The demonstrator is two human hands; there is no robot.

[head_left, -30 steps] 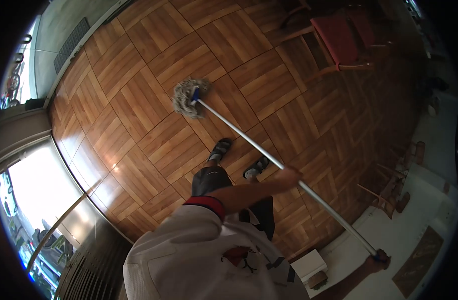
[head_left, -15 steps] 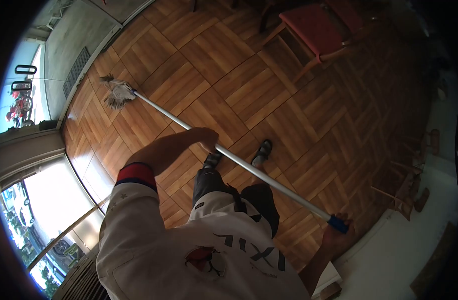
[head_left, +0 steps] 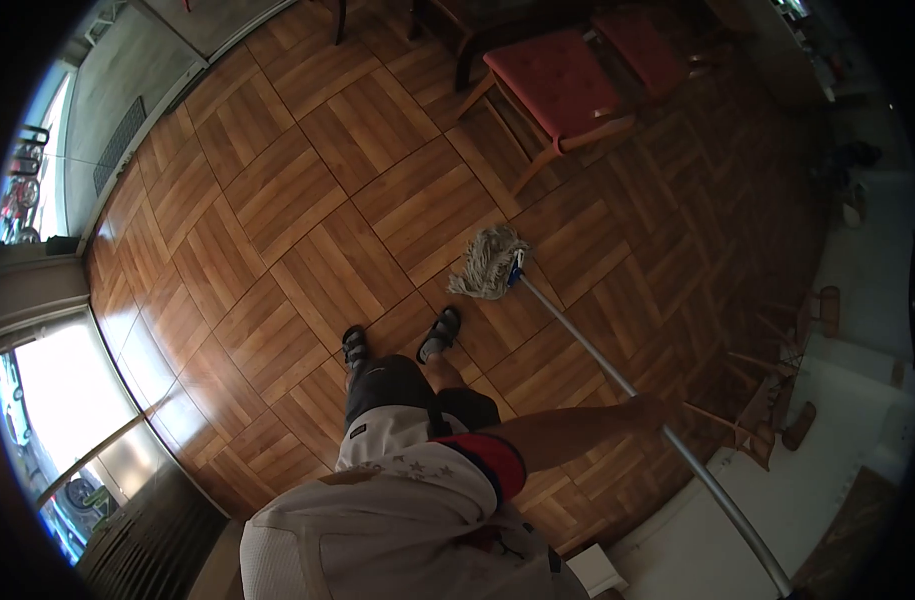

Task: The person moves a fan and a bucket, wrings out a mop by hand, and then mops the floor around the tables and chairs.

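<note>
A mop [head_left: 577,335] with a long metal handle lies slantwise across the right half of the view. Its grey string head [head_left: 491,262] rests on the wood-patterned floor, just beyond my sandalled feet, joined to the handle by a blue piece. My left hand [head_left: 657,412] is closed around the middle of the handle, with that arm stretched across my body to the right. The handle's upper end runs to the lower right edge of the view. My right hand is out of sight.
A chair with a red seat [head_left: 557,85] stands ahead, beside dark wooden furniture [head_left: 452,35]. Wooden chair-like pieces [head_left: 747,425] are at the right, by a pale surface [head_left: 717,510]. Glass panels and a doorway [head_left: 67,390] line the left side.
The mop head has swept from the far left to in front of my feet on the right. My left arm has swung across to the right, and my right hand has left the view.
</note>
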